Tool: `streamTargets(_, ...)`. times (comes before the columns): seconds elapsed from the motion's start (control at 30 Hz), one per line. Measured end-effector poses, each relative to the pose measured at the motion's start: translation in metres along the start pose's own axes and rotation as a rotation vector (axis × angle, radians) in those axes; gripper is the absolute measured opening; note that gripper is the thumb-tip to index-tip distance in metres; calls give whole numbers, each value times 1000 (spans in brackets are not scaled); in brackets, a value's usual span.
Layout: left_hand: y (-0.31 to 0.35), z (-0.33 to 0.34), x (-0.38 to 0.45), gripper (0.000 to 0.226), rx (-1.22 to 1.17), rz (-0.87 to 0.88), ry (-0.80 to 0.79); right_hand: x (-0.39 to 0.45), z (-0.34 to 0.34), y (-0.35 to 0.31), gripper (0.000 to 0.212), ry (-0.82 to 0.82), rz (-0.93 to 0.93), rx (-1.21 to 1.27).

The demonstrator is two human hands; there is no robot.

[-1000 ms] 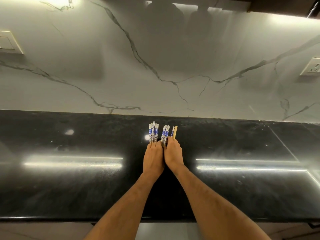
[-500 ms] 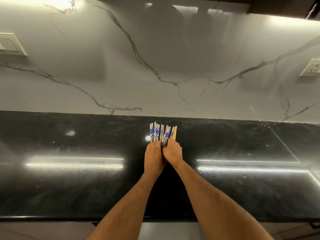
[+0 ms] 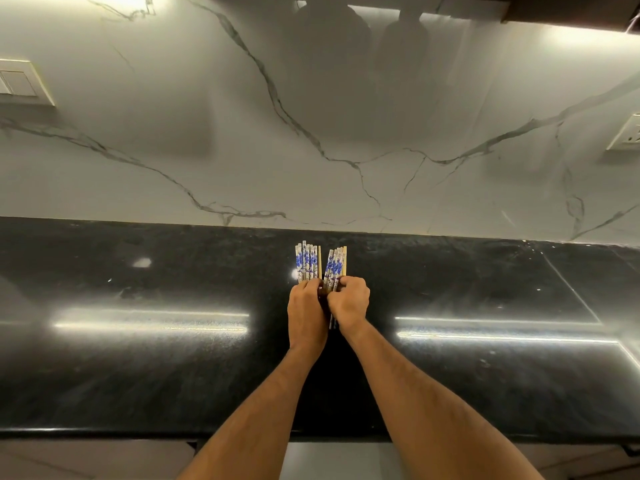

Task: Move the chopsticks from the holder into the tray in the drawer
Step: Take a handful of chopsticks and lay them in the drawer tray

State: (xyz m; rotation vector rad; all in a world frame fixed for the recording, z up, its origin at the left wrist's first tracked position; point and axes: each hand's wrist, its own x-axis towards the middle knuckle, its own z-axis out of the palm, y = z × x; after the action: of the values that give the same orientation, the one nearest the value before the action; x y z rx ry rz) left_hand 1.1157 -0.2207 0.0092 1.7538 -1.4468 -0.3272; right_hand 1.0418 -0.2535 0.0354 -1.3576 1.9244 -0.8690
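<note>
While both bare forearms reach up from the bottom edge toward the middle of the frame, the left hand (image 3: 307, 308) and the right hand (image 3: 349, 299) sit side by side on the glossy black stone countertop (image 3: 138, 358), knuckles touching or nearly so. Each hand has its fingers curled round its own bunch of white chopsticks with blue floral print and pale wooden ends (image 3: 320, 263): the left hand grips a bunch whose tops stand straight up the frame, and the right hand grips a second bunch that leans slightly to the right, so a narrow dark gap opens between the two bunches above the knuckles. The chopstick tops fan out just above the fingers, at the centre of the frame, over the rear part of the countertop and short of its back edge. A few thin lower ends show below the right hand, between the two wrists. Whether the chopsticks rest on the countertop or are lifted off it cannot be told. Behind the countertop rises a white marble backsplash with grey veins (image 3: 311, 133), filling the upper half of the frame. A cream wall switch plate (image 3: 20, 83) sits at the upper left edge, and a white power socket (image 3: 627, 136) at the right edge. Long bright strip reflections lie on the countertop to the left and right of the hands.
</note>
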Motion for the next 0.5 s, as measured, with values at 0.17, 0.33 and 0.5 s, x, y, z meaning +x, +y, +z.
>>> streamTargets(0.17, -2, 0, -3, 19, 11, 12, 9, -2, 3, 1, 13, 5, -7, 35)
streamTargets(0.33, -3, 0, -1, 23, 32, -8, -11, -2, 2, -1, 24, -92, -68, 28)
streamTargets(0.5, -2, -2, -1, 26, -22, -7, 1, 1, -2, -1, 23, -66, -77, 72)
